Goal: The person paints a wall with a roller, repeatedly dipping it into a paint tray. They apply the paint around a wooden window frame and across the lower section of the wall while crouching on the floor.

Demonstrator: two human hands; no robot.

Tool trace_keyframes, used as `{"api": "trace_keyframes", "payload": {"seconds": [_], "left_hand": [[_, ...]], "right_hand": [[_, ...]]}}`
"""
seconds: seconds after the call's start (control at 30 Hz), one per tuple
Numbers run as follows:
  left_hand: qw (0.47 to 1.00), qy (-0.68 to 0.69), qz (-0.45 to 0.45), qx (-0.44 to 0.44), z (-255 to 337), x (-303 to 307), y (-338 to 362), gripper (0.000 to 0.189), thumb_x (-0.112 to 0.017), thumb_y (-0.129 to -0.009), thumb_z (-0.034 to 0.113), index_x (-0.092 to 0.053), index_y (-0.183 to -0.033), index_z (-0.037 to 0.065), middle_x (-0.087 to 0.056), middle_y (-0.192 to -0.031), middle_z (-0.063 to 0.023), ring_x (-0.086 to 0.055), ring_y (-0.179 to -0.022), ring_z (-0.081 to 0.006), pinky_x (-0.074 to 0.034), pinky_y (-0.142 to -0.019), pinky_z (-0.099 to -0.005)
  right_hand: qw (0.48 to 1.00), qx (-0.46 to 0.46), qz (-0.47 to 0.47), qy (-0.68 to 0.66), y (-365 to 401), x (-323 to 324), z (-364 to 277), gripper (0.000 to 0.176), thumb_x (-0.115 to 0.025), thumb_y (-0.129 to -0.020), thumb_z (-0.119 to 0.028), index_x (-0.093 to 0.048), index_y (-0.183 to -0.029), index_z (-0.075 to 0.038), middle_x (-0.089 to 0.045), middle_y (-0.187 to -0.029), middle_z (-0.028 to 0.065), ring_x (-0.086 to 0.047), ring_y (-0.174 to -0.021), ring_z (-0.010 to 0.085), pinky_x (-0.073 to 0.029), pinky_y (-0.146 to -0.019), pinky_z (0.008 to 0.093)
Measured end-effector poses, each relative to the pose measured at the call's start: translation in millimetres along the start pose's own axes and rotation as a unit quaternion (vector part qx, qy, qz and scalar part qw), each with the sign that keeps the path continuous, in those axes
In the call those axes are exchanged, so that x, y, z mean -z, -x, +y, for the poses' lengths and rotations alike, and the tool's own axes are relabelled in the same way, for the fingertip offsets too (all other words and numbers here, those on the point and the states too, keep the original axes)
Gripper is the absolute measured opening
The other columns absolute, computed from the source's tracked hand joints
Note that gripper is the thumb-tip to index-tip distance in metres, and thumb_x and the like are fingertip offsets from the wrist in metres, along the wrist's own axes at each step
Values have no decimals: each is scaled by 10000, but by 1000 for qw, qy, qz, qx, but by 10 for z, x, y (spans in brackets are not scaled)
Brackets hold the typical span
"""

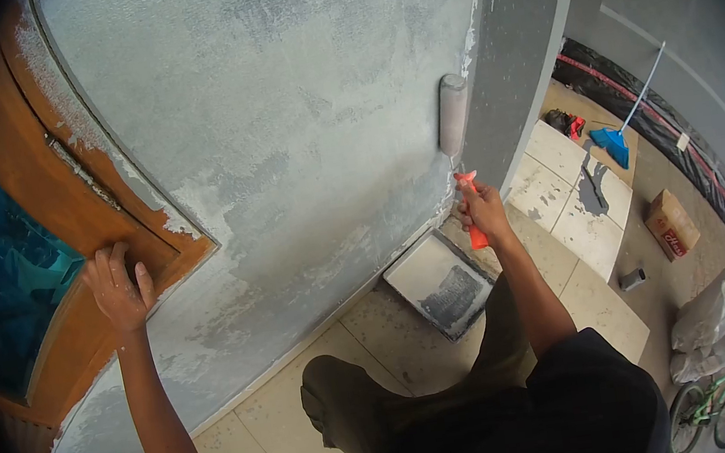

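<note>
My right hand is wrapped round the orange handle of a paint roller. The roller's grey sleeve stands nearly upright against the wall, close to its right-hand corner. Patchy whitish-grey paint covers this wall. On the left, my left hand rests on the brown wooden window frame, fingers apart and holding nothing. Below the roller, a paint tray sits on the floor by the foot of the wall, with dark grey paint at its near end.
Tiled floor lies under my legs. To the right are a step with grey paint spills, a blue broom, a cardboard box, a dark cup-like container, a pale sack and a green bicycle.
</note>
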State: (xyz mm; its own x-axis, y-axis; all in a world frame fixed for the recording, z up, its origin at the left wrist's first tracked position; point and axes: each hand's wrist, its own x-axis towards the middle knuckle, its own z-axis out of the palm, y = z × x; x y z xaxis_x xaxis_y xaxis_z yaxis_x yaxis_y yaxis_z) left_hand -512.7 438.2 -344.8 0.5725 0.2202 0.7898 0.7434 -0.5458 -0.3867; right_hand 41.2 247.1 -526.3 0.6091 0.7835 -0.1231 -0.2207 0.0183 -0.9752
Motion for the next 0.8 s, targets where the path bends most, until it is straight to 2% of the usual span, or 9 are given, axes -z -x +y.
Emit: {"api": "trace_keyframes", "payload": {"seconds": [0.1,0.2,0.33,0.4,0.47,0.53,0.67,0.73,0.8], "left_hand": [[1000,-5,9,-10,7,12,-23,353,-585,-867,232,-593,-1160,35,-561,-1033,-160,-515,-923,-353,-381,-846,-471],[1000,-13,8,-12,18,7,-29,350,-588,-868,236,-593,-1154,35,-559,-1029,-161,-516,-931,-353,-382,-848,-471],[1000,-12,1,-7,7,-9,0,344,-585,-866,230,-592,-1147,31,-561,-1028,-163,-513,-939,-353,-381,-849,-472],[1000,-10,-2,-6,0,-7,10,344,-584,-864,228,-591,-1146,30,-562,-1028,-164,-513,-941,-353,-381,-850,-473],[1000,-16,-3,-5,-1,-11,10,341,-582,-864,220,-591,-1144,26,-563,-1028,-164,-513,-936,-352,-379,-851,-470],[1000,-15,-7,-8,6,4,15,337,-580,-864,215,-592,-1142,26,-563,-1028,-164,-513,-932,-350,-377,-848,-469],[1000,-13,7,-28,48,47,-62,302,-563,-889,186,-596,-1138,17,-547,-996,-164,-497,-880,-335,-373,-812,-455],[1000,-13,2,-24,17,17,-35,309,-565,-881,196,-598,-1133,20,-555,-1010,-163,-505,-900,-338,-372,-819,-458],[1000,-14,-1,-18,15,11,-28,316,-568,-873,206,-600,-1129,23,-563,-1024,-162,-512,-920,-340,-371,-827,-460]], "right_hand": [[997,33,73,16,-376,22,-83,335,-576,-1031,-310,-597,-1202,-23,-515,-641,24,-489,-437,108,-419,-385,281],[994,61,95,7,-414,-168,41,304,-581,-1024,-292,-590,-1122,-5,-526,-640,38,-510,-438,119,-434,-384,290],[987,121,94,52,85,-679,517,277,-595,-1013,-238,-579,-1055,35,-539,-598,25,-514,-441,107,-404,-391,289],[989,113,69,59,556,-969,792,253,-607,-1005,-199,-578,-1023,52,-523,-588,15,-482,-462,91,-371,-411,290],[985,166,19,52,905,-1138,1223,240,-606,-1004,-190,-583,-1050,45,-508,-608,-5,-446,-493,71,-376,-447,291],[998,25,-35,38,1423,-1226,894,242,-619,-1001,-204,-589,-1062,29,-502,-602,-5,-452,-477,72,-370,-432,285],[998,-28,-59,7,1390,-1121,784,266,-616,-1006,-244,-597,-1068,14,-512,-595,1,-471,-438,84,-379,-403,282],[999,11,-46,-3,1085,-973,661,336,-550,-1039,-311,-567,-1141,9,-520,-596,14,-469,-378,102,-370,-354,271],[999,-8,1,-50,657,-751,514,383,-488,-1056,-384,-560,-1114,-12,-503,-613,21,-462,-392,102,-376,-361,279]]}}
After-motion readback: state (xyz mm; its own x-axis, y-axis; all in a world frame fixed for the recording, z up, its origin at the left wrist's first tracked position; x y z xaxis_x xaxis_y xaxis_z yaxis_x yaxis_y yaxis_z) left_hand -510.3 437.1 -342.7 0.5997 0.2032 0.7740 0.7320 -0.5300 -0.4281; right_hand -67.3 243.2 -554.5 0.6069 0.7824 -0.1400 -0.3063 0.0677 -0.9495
